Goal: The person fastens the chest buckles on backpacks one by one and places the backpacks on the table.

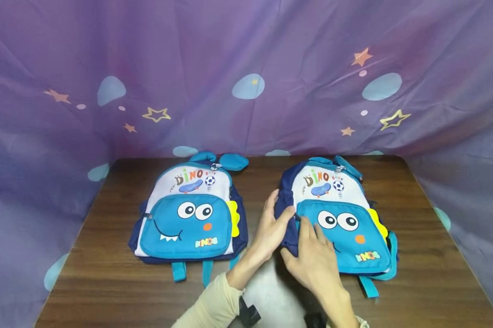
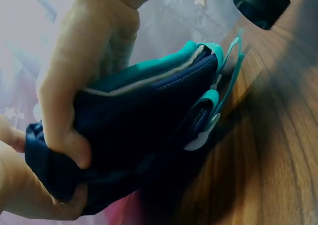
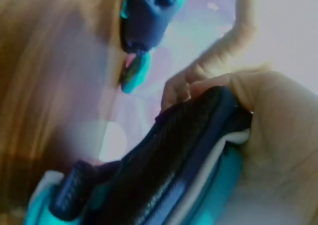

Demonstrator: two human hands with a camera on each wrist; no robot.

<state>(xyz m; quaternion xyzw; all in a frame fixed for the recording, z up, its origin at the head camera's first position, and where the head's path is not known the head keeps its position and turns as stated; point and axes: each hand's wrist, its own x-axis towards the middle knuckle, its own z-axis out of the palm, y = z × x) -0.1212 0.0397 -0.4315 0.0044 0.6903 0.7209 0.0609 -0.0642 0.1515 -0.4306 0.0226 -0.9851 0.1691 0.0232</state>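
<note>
A child's blue dinosaur backpack (image 1: 330,205) lies face up on the right of the table, its navy side facing my hands. My left hand (image 1: 266,230) is at this left side, and in the left wrist view its thumb and fingers pinch the loose edge of the navy side pocket (image 2: 44,160). From the front, my right hand (image 1: 317,262) grips the same side, fingers over the teal front pocket and thumb (image 2: 77,153) on the navy fabric. Part of the printed smile is hidden under the right hand.
A matching backpack (image 1: 186,218) lies face up on the left, its teal straps toward the near edge. Both rest on a brown wooden table (image 1: 107,278). A purple curtain (image 1: 205,54) with stars hangs behind. A pale grey patch (image 1: 271,291) shows between my forearms.
</note>
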